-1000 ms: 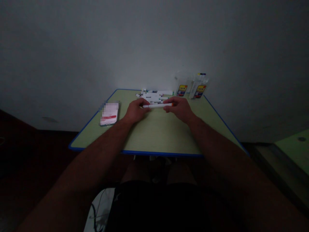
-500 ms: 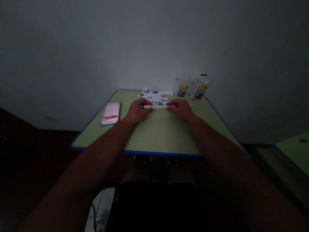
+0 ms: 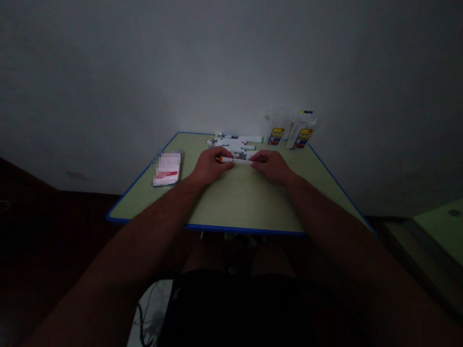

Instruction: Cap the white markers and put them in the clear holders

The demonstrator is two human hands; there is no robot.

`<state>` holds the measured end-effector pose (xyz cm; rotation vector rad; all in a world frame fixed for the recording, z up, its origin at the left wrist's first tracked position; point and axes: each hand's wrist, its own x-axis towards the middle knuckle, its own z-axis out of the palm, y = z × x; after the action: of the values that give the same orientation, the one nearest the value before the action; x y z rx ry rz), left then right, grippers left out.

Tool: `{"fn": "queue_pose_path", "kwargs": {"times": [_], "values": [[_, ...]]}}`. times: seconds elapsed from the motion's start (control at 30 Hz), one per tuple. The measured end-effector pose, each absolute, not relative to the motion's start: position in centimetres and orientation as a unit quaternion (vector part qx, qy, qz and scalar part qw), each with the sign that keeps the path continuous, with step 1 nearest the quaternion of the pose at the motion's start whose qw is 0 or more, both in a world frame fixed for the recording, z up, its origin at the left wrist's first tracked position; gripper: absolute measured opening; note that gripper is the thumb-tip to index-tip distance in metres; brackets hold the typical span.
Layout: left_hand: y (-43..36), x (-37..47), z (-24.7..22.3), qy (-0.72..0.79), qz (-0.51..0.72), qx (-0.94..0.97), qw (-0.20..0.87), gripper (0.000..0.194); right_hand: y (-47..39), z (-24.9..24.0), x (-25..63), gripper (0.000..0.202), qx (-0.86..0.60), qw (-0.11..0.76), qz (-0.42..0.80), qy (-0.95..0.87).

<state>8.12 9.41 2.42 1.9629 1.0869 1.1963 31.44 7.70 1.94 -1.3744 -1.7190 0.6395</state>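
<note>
A white marker [image 3: 243, 162] with an orange end lies level between my two hands, just over the table. My left hand [image 3: 211, 165] is closed on its orange end, thumb and fingers pinching it. At the other end, the fingertips of my right hand [image 3: 270, 165] pinch the white barrel. Right behind my hands several white markers [image 3: 231, 143] lie in a loose pile, some with green or dark ends; my fingers partly cover the nearest ones.
The light table [image 3: 238, 207] has a blue edge and stands against a grey wall. A phone [image 3: 167, 168], partly blurred out, lies at the left. Two clear cases [image 3: 277, 130] with yellow labels stand at the back right; the right one [image 3: 303, 135] has dark-capped markers inside.
The held marker has shifted slightly to the right in the picture, and more of its orange end shows by my left hand. Both hands still grip it.
</note>
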Motion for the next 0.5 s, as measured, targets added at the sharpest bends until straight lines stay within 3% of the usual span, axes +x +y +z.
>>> {"fn": "queue_pose_path", "kwargs": {"times": [0.33,0.5], "values": [[10.5,7.7,1.6,0.411,0.457,0.741,0.271,0.017,7.8,2.0,31.4,0.014,-0.54,0.437,0.227,-0.683],[10.9,7.5,1.5,0.424,0.467,0.724,0.279,0.019,7.9,1.9,31.2,0.02,-0.527,0.462,0.276,-0.658]]}}
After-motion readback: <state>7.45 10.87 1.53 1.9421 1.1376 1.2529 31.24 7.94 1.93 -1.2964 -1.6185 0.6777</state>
